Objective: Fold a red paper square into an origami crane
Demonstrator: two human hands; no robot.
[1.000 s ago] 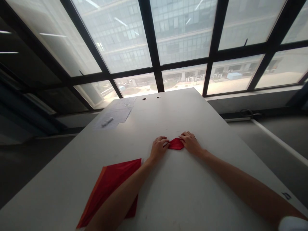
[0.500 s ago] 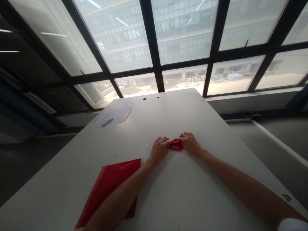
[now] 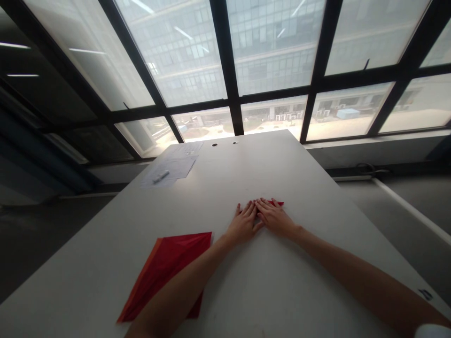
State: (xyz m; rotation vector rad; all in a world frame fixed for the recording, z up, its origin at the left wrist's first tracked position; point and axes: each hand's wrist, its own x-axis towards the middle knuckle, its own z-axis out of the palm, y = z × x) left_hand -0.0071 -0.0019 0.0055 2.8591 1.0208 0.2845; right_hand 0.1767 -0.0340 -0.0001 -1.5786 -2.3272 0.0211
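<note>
A small piece of folded red paper (image 3: 281, 203) lies on the white table, mostly covered by my hands; only its right tip and a thin strip along the far edge show. My left hand (image 3: 244, 223) rests on it with the fingers stretched out. Beside it, my right hand (image 3: 275, 218) lies flat on the paper too, fingers spread and almost meeting those of the left. Under my left forearm is a stack of red and orange paper sheets (image 3: 176, 258), partly hidden by the arm.
White printed sheets (image 3: 176, 166) with a marker-like stick (image 3: 161, 177) on them lie at the table's far left. Two holes pierce the white table (image 3: 243, 173) near its far edge. A small dark mark (image 3: 425, 294) is at the right edge. Large windows stand beyond.
Both hands have moved together over the folded red paper and flattened onto it, where before they held its two ends. The view has shifted slightly.
</note>
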